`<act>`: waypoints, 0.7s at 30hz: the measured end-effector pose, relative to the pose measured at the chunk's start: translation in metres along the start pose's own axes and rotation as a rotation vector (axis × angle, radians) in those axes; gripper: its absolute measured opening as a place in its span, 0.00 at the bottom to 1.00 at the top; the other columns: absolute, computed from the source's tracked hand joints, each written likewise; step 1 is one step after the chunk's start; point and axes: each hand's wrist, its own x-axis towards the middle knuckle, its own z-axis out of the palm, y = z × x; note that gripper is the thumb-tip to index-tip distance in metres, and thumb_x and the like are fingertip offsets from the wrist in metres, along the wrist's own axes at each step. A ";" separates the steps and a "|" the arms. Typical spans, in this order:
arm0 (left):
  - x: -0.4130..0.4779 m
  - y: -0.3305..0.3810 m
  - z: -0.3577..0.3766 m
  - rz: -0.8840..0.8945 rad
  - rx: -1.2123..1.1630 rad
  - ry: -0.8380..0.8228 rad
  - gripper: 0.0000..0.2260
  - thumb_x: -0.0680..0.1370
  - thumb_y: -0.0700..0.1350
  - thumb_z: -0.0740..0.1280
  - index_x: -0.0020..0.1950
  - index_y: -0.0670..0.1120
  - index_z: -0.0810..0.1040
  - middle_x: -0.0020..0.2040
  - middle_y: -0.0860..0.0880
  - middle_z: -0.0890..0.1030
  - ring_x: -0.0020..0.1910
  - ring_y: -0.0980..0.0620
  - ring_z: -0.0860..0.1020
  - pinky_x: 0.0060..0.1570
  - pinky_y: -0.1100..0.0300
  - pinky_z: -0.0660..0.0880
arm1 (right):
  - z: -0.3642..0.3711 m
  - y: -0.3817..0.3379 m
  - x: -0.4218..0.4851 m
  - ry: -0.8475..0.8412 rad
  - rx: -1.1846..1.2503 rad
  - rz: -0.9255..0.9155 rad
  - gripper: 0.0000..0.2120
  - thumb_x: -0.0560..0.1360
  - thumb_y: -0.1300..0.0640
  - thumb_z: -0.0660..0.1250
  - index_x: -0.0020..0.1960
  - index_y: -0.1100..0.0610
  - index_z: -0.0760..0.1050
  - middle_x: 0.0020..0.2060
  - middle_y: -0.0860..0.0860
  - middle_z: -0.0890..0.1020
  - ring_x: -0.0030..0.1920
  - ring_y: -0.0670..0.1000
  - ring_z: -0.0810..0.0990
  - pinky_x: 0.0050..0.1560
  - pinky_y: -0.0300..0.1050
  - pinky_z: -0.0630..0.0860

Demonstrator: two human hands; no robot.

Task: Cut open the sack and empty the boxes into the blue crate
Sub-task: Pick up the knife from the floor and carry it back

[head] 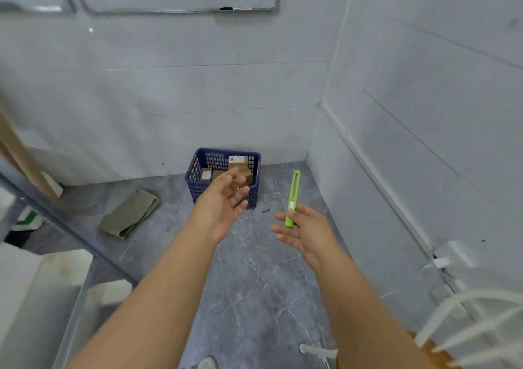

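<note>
Left edge: blurred pale shapes and a slanted wooden piece are seen, cut off by the frame; what they are cannot be made out.
Sack point(128, 214): a flattened olive-grey sack is laid folded on the grey marbled floor point(254, 269), left of the crate and apart from it.
Blue crate point(198, 176): a dark blue lattice-walled crate is set on the floor close to the back wall; its near right wall is partly hidden by the left hand.
Boxes point(237, 162): several brown cardboard boxes with white labels are seen inside the crate; their count is not clear.
Left hand point(223, 201): it is raised in front of the crate, palm turned inward, fingers loosely spread and holding nothing.
Right hand point(305, 232): it is held lower and nearer, over bare floor, fingers extended.
Green cutter point(293, 196): a slim lime-green cutter is pinched upright between the thumb and fingers of the right hand; no blade can be made out.
Lower right corner: white curved bars, blurred and cut off.
</note>
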 end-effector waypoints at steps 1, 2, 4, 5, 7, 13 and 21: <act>-0.012 -0.010 0.003 -0.005 -0.016 0.011 0.08 0.80 0.46 0.60 0.53 0.52 0.79 0.44 0.53 0.80 0.45 0.54 0.78 0.44 0.58 0.72 | -0.009 0.003 -0.008 -0.010 -0.028 0.007 0.12 0.80 0.62 0.59 0.63 0.61 0.68 0.45 0.57 0.82 0.36 0.55 0.83 0.33 0.43 0.80; -0.022 -0.020 0.007 -0.010 -0.024 0.016 0.08 0.80 0.47 0.60 0.53 0.52 0.79 0.44 0.53 0.80 0.45 0.54 0.78 0.43 0.58 0.72 | -0.018 0.006 -0.016 -0.019 -0.050 0.009 0.13 0.80 0.61 0.59 0.64 0.61 0.68 0.45 0.57 0.82 0.35 0.54 0.83 0.32 0.43 0.80; -0.046 -0.041 0.011 -0.020 -0.033 0.043 0.08 0.80 0.47 0.60 0.53 0.52 0.78 0.46 0.53 0.80 0.46 0.53 0.78 0.43 0.58 0.72 | -0.035 0.013 -0.032 -0.035 -0.089 0.015 0.15 0.80 0.60 0.60 0.65 0.62 0.68 0.43 0.57 0.83 0.31 0.52 0.83 0.29 0.41 0.79; -0.057 -0.052 0.013 -0.025 -0.036 0.054 0.08 0.80 0.47 0.59 0.54 0.52 0.78 0.47 0.52 0.80 0.47 0.53 0.78 0.43 0.58 0.72 | -0.044 0.016 -0.040 -0.040 -0.106 0.021 0.15 0.80 0.59 0.61 0.65 0.62 0.69 0.42 0.57 0.83 0.29 0.51 0.82 0.28 0.41 0.78; -0.077 -0.068 0.016 -0.034 -0.040 0.074 0.09 0.80 0.47 0.59 0.54 0.52 0.78 0.48 0.52 0.80 0.48 0.53 0.77 0.45 0.57 0.72 | -0.057 0.022 -0.057 -0.045 -0.138 0.035 0.13 0.80 0.59 0.61 0.62 0.61 0.70 0.40 0.56 0.83 0.26 0.50 0.80 0.26 0.39 0.76; -0.132 -0.105 0.020 -0.072 0.008 0.058 0.09 0.81 0.47 0.58 0.54 0.53 0.78 0.48 0.53 0.79 0.50 0.53 0.77 0.48 0.57 0.72 | -0.093 0.052 -0.109 -0.028 -0.186 0.053 0.06 0.79 0.56 0.61 0.47 0.57 0.73 0.30 0.54 0.80 0.22 0.47 0.75 0.23 0.37 0.71; -0.206 -0.167 0.000 -0.227 0.183 -0.085 0.09 0.81 0.49 0.57 0.55 0.53 0.76 0.49 0.53 0.79 0.50 0.53 0.77 0.47 0.58 0.71 | -0.138 0.135 -0.174 0.175 -0.114 0.094 0.09 0.79 0.53 0.61 0.41 0.55 0.71 0.26 0.52 0.73 0.20 0.47 0.70 0.24 0.38 0.68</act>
